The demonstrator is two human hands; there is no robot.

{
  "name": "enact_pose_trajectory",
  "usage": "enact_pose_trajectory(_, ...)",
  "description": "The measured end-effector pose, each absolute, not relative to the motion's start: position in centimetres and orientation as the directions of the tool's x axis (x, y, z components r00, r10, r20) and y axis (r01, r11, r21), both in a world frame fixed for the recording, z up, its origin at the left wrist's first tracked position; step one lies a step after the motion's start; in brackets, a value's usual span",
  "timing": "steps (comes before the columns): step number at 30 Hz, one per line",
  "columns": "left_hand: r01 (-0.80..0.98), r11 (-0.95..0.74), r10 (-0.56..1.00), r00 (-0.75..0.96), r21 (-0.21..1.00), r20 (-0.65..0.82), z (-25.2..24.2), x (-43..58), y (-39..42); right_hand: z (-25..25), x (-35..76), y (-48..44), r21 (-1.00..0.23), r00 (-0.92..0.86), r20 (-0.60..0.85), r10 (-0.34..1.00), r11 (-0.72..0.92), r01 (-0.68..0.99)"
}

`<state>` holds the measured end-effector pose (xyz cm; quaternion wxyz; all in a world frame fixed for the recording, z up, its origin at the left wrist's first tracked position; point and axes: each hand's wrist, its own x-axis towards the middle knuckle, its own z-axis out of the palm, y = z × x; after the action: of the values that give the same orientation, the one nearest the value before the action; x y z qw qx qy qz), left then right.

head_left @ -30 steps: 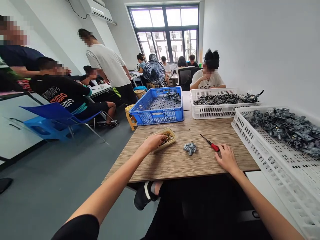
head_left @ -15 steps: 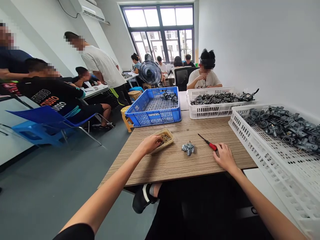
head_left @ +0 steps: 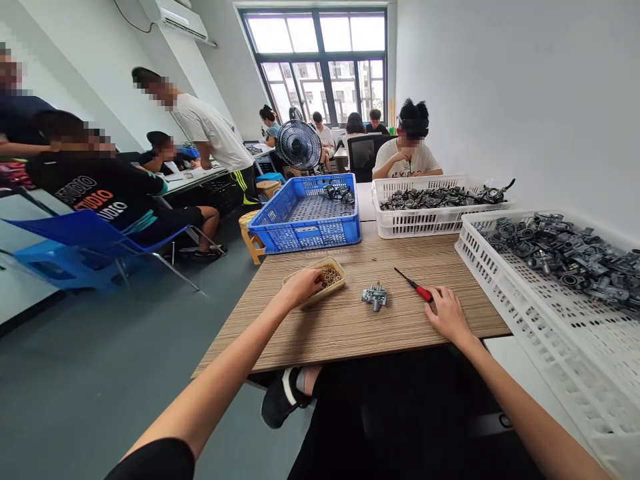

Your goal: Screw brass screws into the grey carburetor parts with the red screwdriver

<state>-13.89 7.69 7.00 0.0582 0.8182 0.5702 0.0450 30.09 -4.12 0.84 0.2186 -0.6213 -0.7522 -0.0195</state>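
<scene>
My left hand (head_left: 301,287) reaches into a small tan tray (head_left: 341,270) of brass-coloured screws (head_left: 329,276), its fingers curled down among them. What they hold, if anything, is hidden. A small grey metal part (head_left: 375,295) lies on the wooden table (head_left: 350,333) between my hands. My right hand (head_left: 447,315) rests flat on the table with its fingers stretched out. The fingertips touch the red handle of a thin screwdriver (head_left: 416,288).
A blue crate (head_left: 305,235) with a few metal parts stands behind the tray. Two white crates (head_left: 425,223) (head_left: 530,320) hold several grey metal parts, at the back and on the right. Other people sit and stand at tables to the left and behind, beside a fan (head_left: 299,145) and a blue chair (head_left: 85,233).
The view has shifted slightly. My left hand stays in the screw tray and my right hand stays beside the screwdriver.
</scene>
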Motion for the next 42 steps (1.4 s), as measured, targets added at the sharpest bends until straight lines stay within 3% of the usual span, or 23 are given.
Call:
enact_pose_trajectory(5, 0.942, -0.295, 0.955, 0.296, 0.163, 0.02, 7.0, -14.0, 7.6, 0.9, 30.0, -4.2, -0.242, -0.135, 0.349, 0.927, 0.228, 0.943)
enact_pose_trajectory(13, 0.892, -0.21, 0.965, 0.123, 0.401, 0.233, 8.8, -13.3, 6.2, 1.2, 29.8, -4.2, -0.247, -0.127, 0.329, 0.936, 0.215, 0.945)
enact_pose_trajectory(18, 0.796, -0.423, 0.9, 0.317, 0.432, 0.299, 9.1, -8.3, 3.0, 1.1, 29.9, -4.1, -0.246, -0.125, 0.326, 0.937, 0.212, 0.946)
enact_pose_trajectory(23, 0.664, -0.571, 0.818, 0.512, 0.482, 0.264, 6.8, -3.4, -0.3, 1.2, 30.0, -4.1, -0.24, -0.127, 0.331, 0.935, 0.214, 0.947)
enact_pose_trajectory(42, 0.639, -0.555, 0.83, 0.472, 0.532, 0.298, 5.0, -1.1, -1.1, 0.9, 30.1, -3.9, -0.237, -0.123, 0.336, 0.934, 0.21, 0.949)
